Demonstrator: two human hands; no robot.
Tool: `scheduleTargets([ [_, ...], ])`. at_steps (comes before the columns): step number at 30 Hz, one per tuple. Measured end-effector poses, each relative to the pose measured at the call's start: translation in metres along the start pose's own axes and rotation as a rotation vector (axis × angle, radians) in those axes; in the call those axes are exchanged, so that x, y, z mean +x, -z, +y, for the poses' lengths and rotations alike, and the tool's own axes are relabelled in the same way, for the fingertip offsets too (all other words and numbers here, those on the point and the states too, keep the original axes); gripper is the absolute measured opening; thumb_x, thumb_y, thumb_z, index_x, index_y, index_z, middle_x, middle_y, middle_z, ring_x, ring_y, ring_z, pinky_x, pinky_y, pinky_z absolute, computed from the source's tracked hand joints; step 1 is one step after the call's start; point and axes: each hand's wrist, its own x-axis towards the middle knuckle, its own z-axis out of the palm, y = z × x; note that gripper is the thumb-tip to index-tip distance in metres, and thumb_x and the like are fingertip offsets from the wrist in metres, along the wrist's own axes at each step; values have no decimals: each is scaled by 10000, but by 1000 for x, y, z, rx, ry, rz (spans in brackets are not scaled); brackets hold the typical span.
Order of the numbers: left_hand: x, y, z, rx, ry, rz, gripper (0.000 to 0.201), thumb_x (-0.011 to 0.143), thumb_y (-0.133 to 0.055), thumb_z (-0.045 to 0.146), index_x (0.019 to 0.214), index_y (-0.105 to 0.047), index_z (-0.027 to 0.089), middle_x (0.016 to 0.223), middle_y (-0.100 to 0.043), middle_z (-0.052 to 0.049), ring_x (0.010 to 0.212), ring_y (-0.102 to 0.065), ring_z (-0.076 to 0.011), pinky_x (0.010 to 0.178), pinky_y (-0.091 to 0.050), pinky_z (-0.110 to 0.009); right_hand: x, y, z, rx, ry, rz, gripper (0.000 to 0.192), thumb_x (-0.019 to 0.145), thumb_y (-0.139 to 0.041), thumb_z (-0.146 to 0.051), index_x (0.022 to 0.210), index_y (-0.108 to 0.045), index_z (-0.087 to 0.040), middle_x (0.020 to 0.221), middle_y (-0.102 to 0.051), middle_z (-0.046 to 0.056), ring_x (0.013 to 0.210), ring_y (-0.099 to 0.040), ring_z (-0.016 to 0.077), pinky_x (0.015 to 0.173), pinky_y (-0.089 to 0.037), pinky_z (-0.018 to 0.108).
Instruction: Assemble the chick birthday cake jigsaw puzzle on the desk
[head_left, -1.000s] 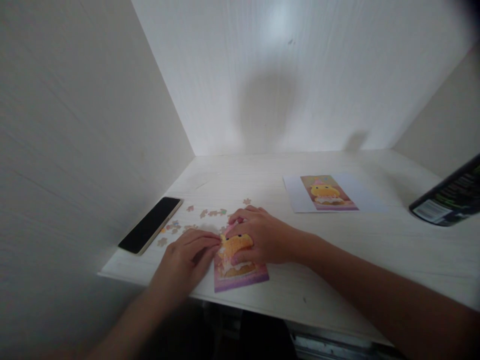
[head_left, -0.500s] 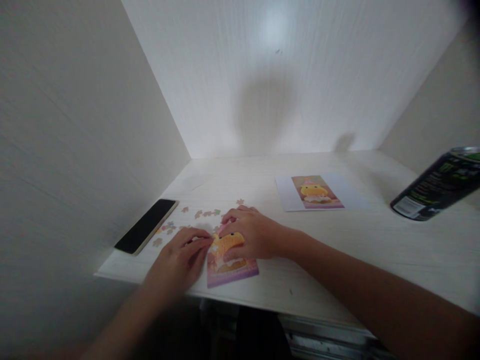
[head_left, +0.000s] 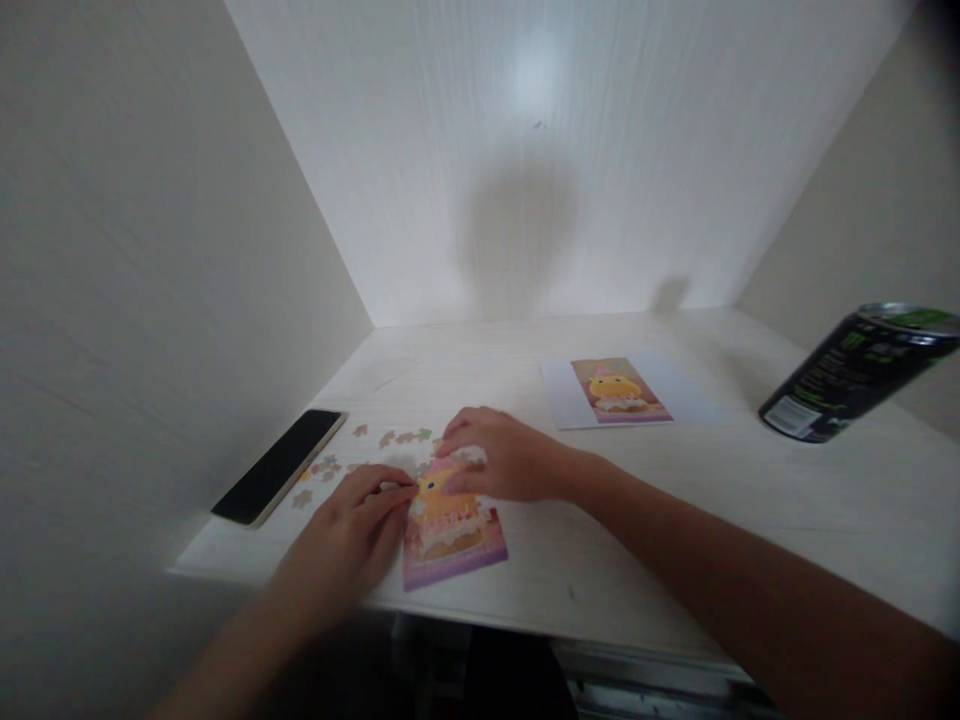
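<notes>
Bracing the puzzle (head_left: pixel 450 530) flat on the tabletop (head_left: pixel 675 500), the left hand (head_left: pixel 352 535) presses its 9 o'clock edge, fingers together. The right hand (head_left: pixel 502 460), fingers loosely spread, rests at 12 o'clock beside loose pieces (head_left: pixel 397 437), holding nothing.

left hand (head_left: pixel 352 530) flat, fingers extended | right hand (head_left: pixel 499 462) palm-down, fingers curled

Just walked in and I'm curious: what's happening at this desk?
A person is working on a small jigsaw puzzle of a yellow cartoon figure at the desk's near edge. The left hand rests against its left side; the right hand lies over its top. Loose pieces are scattered behind, beside a phone. A reference picture and a dark can sit farther right.
</notes>
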Motion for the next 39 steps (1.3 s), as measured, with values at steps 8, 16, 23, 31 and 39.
scheduleTargets([
  [8, -4, -4, 26, -50, -66, -2, 455, 920, -519, 377, 1357, -503, 251, 1430, -496, -72, 1283, -489, -279, 1058, -451, -459, -17, 84, 15, -179, -480, -453, 295, 635, -784, -419, 831, -729, -206, 779, -712, 28, 670, -627, 173, 569, -424, 267],
  [16, 3, -8, 31, -121, -50, -48, 488, 901, -572, 377, 1359, -505, 223, 1459, -461, -100, 1325, -452, -295, 1105, -378, -526, -21, 63, 2, -334, -573, -614, 191, 609, -792, -303, 758, -719, -209, 826, -714, 47, 692, -640, 197, 576, -435, 286],
  [23, -1, -10, 30, -146, 24, -99, 493, 906, -559, 394, 1366, -502, 225, 1476, -440, -86, 1362, -400, -281, 1130, -358, -504, -16, 55, -7, -141, -343, -634, 132, 700, -723, -282, 792, -682, -197, 783, -691, 21, 644, -596, 144, 548, -405, 249],
  [31, -2, -9, 31, -185, 35, -87, 514, 915, -542, 412, 1385, -481, 213, 1443, -478, -109, 1354, -409, -282, 1124, -359, -496, -10, 47, -15, 43, -336, -702, 216, 727, -707, -322, 891, -674, -187, 763, -672, 4, 637, -577, 123, 548, -411, 226],
  [39, -4, -10, 30, -198, 53, -96, 475, 925, -522, 416, 1349, -513, 202, 1440, -478, -112, 1370, -382, -284, 1135, -341, -487, -12, 39, -26, -82, -306, -638, 134, 730, -669, -281, 845, -708, -223, 841, -692, 17, 688, -587, 141, 608, -422, 251],
])
